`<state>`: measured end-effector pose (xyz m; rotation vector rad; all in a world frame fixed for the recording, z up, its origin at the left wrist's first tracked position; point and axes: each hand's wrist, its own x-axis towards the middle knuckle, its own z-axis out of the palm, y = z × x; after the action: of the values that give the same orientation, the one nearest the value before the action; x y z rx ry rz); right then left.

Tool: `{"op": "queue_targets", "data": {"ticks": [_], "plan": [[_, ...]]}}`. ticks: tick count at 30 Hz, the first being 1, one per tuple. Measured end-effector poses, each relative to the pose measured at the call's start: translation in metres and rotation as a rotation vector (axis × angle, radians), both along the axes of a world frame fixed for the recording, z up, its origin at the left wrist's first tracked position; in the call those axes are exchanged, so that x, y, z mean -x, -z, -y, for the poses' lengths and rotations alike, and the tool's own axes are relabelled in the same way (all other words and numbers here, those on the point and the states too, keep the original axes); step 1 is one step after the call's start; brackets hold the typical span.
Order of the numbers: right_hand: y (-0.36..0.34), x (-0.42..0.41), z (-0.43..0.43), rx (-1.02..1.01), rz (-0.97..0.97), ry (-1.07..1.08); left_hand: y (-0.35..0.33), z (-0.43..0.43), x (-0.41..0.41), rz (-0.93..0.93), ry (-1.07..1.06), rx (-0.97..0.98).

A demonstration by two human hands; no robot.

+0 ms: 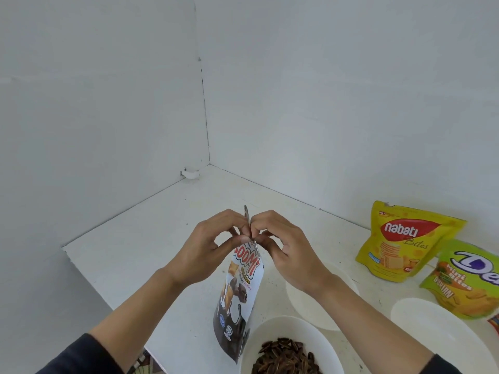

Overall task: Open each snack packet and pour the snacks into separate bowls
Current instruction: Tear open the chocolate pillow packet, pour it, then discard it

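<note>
Now, packet [239, 290] between fingers [231, 219] (top edge).

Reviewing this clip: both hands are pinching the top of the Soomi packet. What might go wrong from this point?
1. The left hand and right hand pinch only the top edge of the Soomi packet; a sudden tear could scatter pieces over the white table.
2. The packet's lower end is right beside the bowl already holding dark seeds, so spilled snacks might mix in there instead of reaching the empty bowl.
</note>
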<state>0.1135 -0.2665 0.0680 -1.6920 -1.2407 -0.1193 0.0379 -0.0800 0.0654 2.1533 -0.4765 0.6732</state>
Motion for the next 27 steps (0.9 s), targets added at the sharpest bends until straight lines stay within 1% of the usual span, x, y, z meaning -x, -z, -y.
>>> {"op": "queue_targets", "data": {"ticks": [3, 7, 11, 13, 18, 21, 23, 27], "plan": [[0.002, 0.001, 0.0, 0.004, -0.03, -0.008, -0.004, -0.007, -0.003, -0.114, 0.059, 0.071], [0.003, -0.002, 0.002, -0.005, -0.038, 0.015, -0.01, -0.01, -0.011, -0.164, 0.082, -0.007], [0.003, -0.001, 0.007, 0.001, 0.014, 0.05, -0.015, -0.007, -0.019, -0.123, 0.07, -0.08], [0.0, 0.0, 0.011, -0.01, 0.052, 0.071, -0.016, -0.005, -0.021, -0.101, 0.073, -0.083], [-0.007, -0.001, 0.012, -0.021, 0.145, 0.084, -0.013, 0.0, -0.019, -0.078, 0.09, 0.009], [-0.009, -0.002, 0.01, -0.029, 0.171, 0.083, -0.012, 0.002, -0.016, -0.057, 0.071, 0.033], [-0.009, -0.004, 0.01, -0.019, 0.204, 0.082, -0.011, 0.0, -0.013, -0.051, 0.047, -0.014], [-0.002, -0.008, 0.013, 0.086, 0.316, 0.055, -0.01, -0.013, -0.006, -0.067, 0.036, -0.203]]}}
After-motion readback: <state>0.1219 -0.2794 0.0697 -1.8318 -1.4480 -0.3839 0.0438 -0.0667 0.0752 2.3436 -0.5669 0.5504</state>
